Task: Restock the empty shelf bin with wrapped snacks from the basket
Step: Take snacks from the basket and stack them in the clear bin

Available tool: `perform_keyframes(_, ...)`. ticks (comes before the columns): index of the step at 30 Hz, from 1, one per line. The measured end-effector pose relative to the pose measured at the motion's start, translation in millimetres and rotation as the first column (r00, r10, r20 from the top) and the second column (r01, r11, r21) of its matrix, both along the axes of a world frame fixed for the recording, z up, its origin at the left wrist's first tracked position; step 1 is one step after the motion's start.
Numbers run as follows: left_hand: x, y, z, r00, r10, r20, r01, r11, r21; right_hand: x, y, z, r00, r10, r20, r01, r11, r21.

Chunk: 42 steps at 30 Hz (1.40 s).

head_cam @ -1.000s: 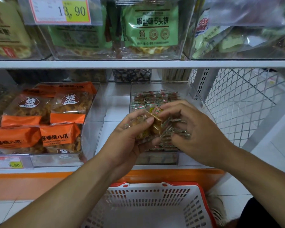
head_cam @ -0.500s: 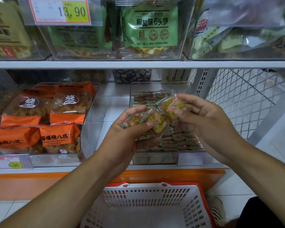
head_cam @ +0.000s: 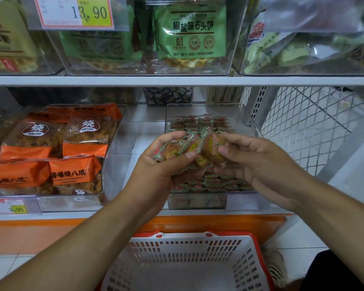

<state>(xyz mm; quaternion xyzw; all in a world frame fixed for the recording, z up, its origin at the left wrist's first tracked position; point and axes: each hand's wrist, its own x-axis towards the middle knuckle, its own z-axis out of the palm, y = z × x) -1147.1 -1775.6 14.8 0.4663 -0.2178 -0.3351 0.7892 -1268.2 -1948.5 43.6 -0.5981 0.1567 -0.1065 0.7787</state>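
Both hands met over the clear shelf bin (head_cam: pixel 243 114), which already carried rows of wrapped snacks (head_cam: pixel 200 122). The left hand (head_cam: pixel 166 164) was curled round a small bunch of wrapped pieces (head_cam: pixel 177 149), thumb on top. At its 3 o'clock the right hand (head_cam: pixel 259 160) pinched one wrapped piece (head_cam: pixel 211 147) touching that bunch. The white basket (head_cam: pixel 189 257) with its red rim sat at 6 o'clock below the shelf. Orange packets (head_cam: pixel 40 152) filled the bin at 9 o'clock.

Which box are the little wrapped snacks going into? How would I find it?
Find the lower shelf, under the green packets. The clear bin sits at its right end, beside the white wire mesh, directly behind both hands. Its neighbour holds big orange bags; this one holds rows of tiny wrapped snacks.
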Motion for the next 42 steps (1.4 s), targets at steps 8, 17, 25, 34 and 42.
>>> perform_keyframes(8, -4.0, -2.1, -4.6, 0.988, 0.047, 0.150, -0.060, 0.995, 0.083, 6.8, 10.7, -5.7, 0.991, 0.078, -0.109, -0.054, 0.977, 0.207)
perform_keyframes(17, -13.2, -16.0, -7.6, 0.997, 0.069, 0.037, -0.075, 0.979, 0.189, 34.3, -63.0, -15.4, 0.906, -0.360, -0.223, -0.063, 0.408, -0.911)
perform_keyframes(25, -16.0, -30.3, -14.8, 0.998, 0.049, -0.027, -0.041, 0.969, 0.244, 82.1, -86.5, -49.9, 0.868, -0.429, -0.250, -0.111, 0.323, -0.940)
perform_keyframes(34, -11.7, -27.6, -10.3, 0.965, 0.017, -0.262, 0.038, 0.978, 0.204, 85.6, -92.1, -67.8, 0.834, -0.414, -0.364, -0.164, 0.444, -0.881)
perform_keyframes(42, -3.5, -25.7, -13.9, 0.923, 0.005, -0.385, 0.068, 0.982, 0.175, 82.8, -87.7, -65.7, 0.870, -0.431, -0.239, -0.100, 0.320, -0.942)
